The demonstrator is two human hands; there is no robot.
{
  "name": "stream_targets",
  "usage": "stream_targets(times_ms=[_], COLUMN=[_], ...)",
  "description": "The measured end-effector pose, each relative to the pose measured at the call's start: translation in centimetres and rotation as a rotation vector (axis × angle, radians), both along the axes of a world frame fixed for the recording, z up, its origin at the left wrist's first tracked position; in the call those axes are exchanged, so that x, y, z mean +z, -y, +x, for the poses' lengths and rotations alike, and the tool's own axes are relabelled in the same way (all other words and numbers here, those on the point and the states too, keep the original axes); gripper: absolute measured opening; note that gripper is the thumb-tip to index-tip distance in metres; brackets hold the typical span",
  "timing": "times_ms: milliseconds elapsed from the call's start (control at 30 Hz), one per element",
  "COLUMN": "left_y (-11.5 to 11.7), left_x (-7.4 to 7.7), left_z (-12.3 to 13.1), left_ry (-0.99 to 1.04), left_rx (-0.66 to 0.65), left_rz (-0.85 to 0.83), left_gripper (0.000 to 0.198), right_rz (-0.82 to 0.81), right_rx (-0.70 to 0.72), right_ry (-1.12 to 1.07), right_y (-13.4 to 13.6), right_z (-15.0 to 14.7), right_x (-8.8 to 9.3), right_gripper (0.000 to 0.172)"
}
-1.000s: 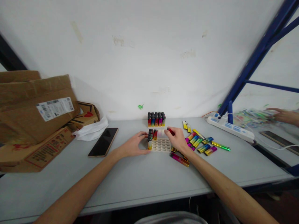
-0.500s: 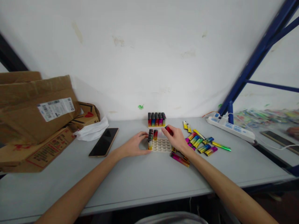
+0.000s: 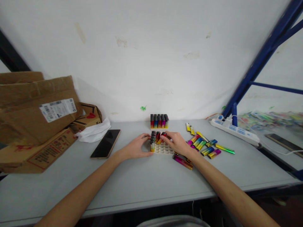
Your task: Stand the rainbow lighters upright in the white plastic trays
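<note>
At the back of the pale tray (image 3: 163, 151), the right hand (image 3: 174, 141) pinched a red lighter (image 3: 163, 134), long axis seemingly near upright, while the left hand (image 3: 135, 147) curved half-open along the tray's left side

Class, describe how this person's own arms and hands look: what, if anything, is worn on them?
The left hand and right hand are ungloved. The left forearm and right forearm show no sleeves, watch, bracelet or cables. Fine markings are too small to tell. Grey cloth, probably clothing, shows at the bottom edge.
</note>
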State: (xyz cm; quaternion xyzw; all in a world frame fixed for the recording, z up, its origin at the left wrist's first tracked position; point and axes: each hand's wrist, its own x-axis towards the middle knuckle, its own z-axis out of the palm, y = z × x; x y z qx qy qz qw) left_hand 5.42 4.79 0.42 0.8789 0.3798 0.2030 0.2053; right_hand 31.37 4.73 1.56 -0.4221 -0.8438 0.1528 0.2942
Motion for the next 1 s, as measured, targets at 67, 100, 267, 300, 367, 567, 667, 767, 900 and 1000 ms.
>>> stream_targets(times_ms=[67, 100, 267, 300, 367, 567, 667, 767, 900, 1000], left_y=[0.0, -0.1, -0.2, -0.2, -0.2, -0.2, -0.3, -0.3, -0.2, -0.2], left_x=[0.0, 0.0, -0.2, -0.3, -0.3, -0.5, -0.5, -0.5, -0.3, -0.2], left_z=[0.0, 0.0, -0.1, -0.1, -0.2, -0.2, -0.2, -0.2, -0.2, -0.2], left_ry=[0.006, 0.008, 0.022, 0.023, 0.02, -0.003, -0.01, -0.002, 0.005, -0.01], left_rx=[-0.004, -0.003, -0.006, -0.008, -0.01, -0.02, -0.021, -0.019, 0.001, -0.002], left_rz=[0.006, 0.008, 0.022, 0.025, 0.029, 0.046, 0.056, 0.054, 0.058, 0.053], left_gripper=[0.065, 0.065, 0.065, 0.064, 0.064, 0.065, 0.065, 0.065, 0.064, 0.063], right_rz=[0.018, 0.027, 0.046, 0.045, 0.033, 0.082, 0.114, 0.09, 0.143, 0.057], right_rx=[-0.009, -0.014, 0.043, 0.052, 0.051, -0.006, -0.021, 0.018, -0.335, -0.605], right_ry=[0.039, 0.057, 0.132, 0.143, 0.168, 0.372, 0.415, 0.304, 0.259, 0.39], right_y=[-0.1, -0.2, -0.2, -0.2, -0.1, 0.3, 0.3, -0.8, -3.9, -6.0], right_z=[-0.1, -0.2, -0.4, -0.4, -0.6, -1.7, -1.6, 0.3, 5.8, 9.8], right_x=[-0.1, -0.1, 0.3, 0.5, 0.6, 0.8, 0.9, 0.9, 0.2, -0.8], right_gripper=[0.031, 0.031, 0.026, 0.025, 0.022, 0.023, 0.03, 0.038, 0.035, 0.031])
